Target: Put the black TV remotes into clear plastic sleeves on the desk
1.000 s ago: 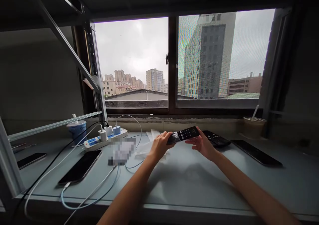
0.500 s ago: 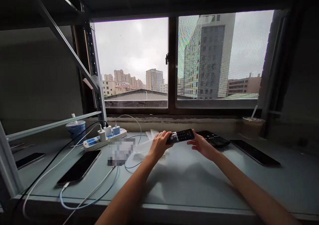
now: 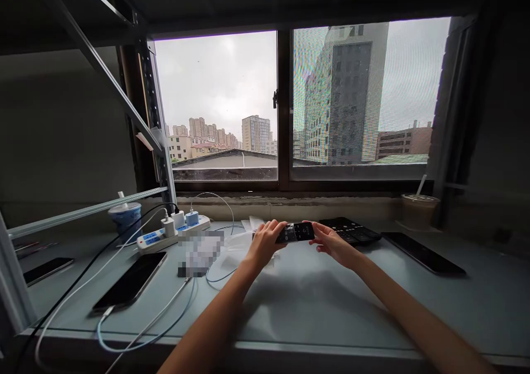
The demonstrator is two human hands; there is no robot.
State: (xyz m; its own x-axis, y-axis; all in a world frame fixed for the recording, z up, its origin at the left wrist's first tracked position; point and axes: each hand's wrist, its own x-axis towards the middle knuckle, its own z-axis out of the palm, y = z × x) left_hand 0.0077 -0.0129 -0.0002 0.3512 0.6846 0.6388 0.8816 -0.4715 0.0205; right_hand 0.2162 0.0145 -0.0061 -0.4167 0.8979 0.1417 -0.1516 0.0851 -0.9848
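Observation:
A black remote control [image 3: 295,232] with rows of small buttons is held above the table, lying nearly level across both hands. My left hand [image 3: 267,241] wraps its left end, fingers over the top. At its right end, my right hand [image 3: 329,241] pinches it between thumb and fingers, the other fingers curled below. Behind my left hand, crumpled clear plastic wrapping [image 3: 236,249] lies on the table. Just beyond my right hand sits a black device with buttons [image 3: 356,233], partly covered by the hand.
On the left are a smartphone [image 3: 130,281] on a cable, a power strip [image 3: 151,241] with chargers, loose cables and a blue cup [image 3: 125,219]. A flat black slab [image 3: 422,253] and a drink cup with straw [image 3: 419,211] are at right. A metal shelf post [image 3: 163,158] rises at left.
The remote control has been lowered slightly at its right end and tipped, so its face looks different. My right hand has moved a little left and closed on that end.

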